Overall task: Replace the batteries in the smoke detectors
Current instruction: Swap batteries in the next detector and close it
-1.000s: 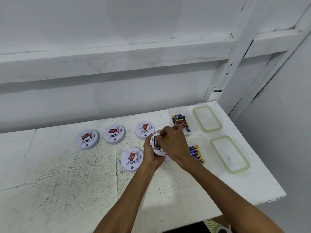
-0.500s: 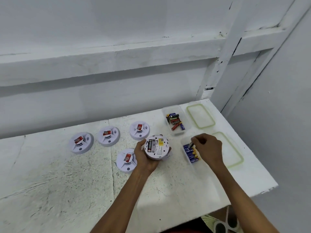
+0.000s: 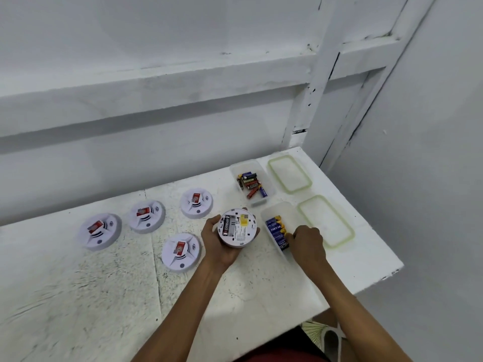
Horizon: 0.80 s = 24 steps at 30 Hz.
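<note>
Head view, with the held smoke detector [image 3: 237, 227] taken as the centre of the dial. The left hand [image 3: 222, 246] cradles this detector from below at 7 o'clock, fingers wrapped round its rim, back face turned up. One black cell [image 3: 226, 225] lies in the bay, and the slot beside it looks vacant to us, though the print there is too small to read.

At 3 o'clock the right hand [image 3: 307, 242] reaches into the near box [image 3: 271, 209], its fingers curled down onto the gold ends of the blue batteries [image 3: 275, 231]. Whether one is already pinched we cannot tell, since the knuckles hide the fingertips.

At 1 o'clock a second box [image 3: 235, 167] holds mixed batteries [image 3: 251, 182], which we judge to be the spent ones. Two green-rimmed lids [image 3: 290, 173] [image 3: 326, 222] lie beyond the boxes. Four more detectors [image 3: 99, 231] [image 3: 147, 216] [image 3: 196, 203] [image 3: 180, 252] rest face up on the table [image 3: 104, 296] between 8 and 10 o'clock.

We read the step in hand as fetching a fresh cell. To do it well:
- Take a single battery from the end of the row — rolling it free with the thumb, not dragging its neighbours along.
- Keep the left hand level so the seated cell does not slip out.
- Check the polarity marks before pressing the new cell in, spring end first.
</note>
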Tool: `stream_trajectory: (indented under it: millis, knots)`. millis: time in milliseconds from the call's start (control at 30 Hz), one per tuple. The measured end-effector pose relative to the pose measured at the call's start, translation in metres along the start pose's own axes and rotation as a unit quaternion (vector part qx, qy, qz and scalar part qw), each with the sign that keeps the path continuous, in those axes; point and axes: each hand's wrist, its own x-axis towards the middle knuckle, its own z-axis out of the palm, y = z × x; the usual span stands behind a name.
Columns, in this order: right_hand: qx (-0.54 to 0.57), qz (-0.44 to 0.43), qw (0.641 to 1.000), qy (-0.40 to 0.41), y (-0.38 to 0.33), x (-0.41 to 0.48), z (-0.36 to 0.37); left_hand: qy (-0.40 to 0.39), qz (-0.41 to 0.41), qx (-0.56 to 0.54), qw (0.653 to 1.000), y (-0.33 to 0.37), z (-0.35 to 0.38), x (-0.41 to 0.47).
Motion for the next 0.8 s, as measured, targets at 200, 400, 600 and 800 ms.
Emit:
stream_trajectory:
  millis: [200, 400, 600, 800]
  knots:
    - [-0.116, -0.038, 0.992, -0.024, -0.018, -0.005, -0.015, 0.0, 0.004, -0.021, 1.0, 0.003, -0.005, -0.007]
    - [-0.037, -0.068, 0.997, 0.021, -0.031, 0.004, -0.014, -0.009, 0.003, -0.024, 1.0, 0.006, -0.003, -0.012]
    - [0.095, -0.213, 0.97, 0.072, -0.064, -0.007, -0.018, -0.014, 0.009, 0.001, 1.0, 0.0, 0.001, -0.01]
    - [0.093, -0.349, 0.932, 0.035, -0.095, -0.014, -0.004, -0.034, 0.025, 0.019, 0.999, -0.007, 0.003, -0.009]
